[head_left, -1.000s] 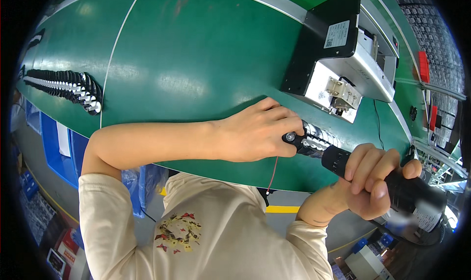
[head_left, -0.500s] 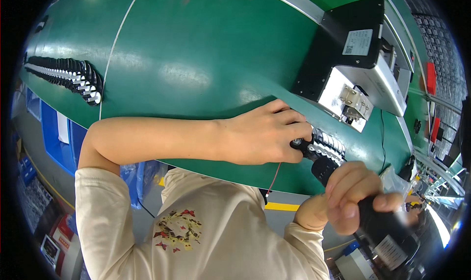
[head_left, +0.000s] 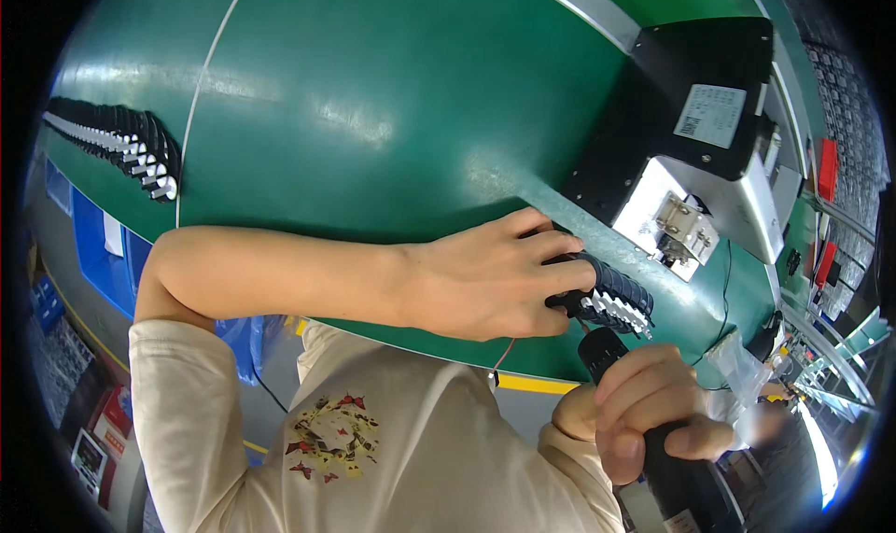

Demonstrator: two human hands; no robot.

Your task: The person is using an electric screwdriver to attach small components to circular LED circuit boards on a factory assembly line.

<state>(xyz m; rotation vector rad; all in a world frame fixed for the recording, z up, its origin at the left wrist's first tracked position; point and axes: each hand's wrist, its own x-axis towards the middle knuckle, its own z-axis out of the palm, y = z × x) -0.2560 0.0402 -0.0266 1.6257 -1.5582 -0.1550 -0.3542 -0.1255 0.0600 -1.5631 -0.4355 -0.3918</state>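
Here the left hand lies over the near end of the row of black-and-white parts, its fingers bent down onto it; how tightly they pinch, I cannot tell, because the hand covers the contact. That row sits close to the front edge of the green surface, right of the hand. The right hand has its fingers wrapped firmly around a black handheld tool, nose angled up toward the parts; whether the tip touches is too small to call.

The danger? A tilted tool could slip off its spot and strike the left fingers, just beside the nose. A sideways shove could fan the row apart, or a loose left grip could let 1 part twist.

Now the edges: the tool body hangs out past the front rim, so a dropped part could go to the floor. The black-and-silver machine crowds the far side, its metal bracket near the row. Open room lies beyond the left forearm, a broad stretch reaching to row number 2 at far left.
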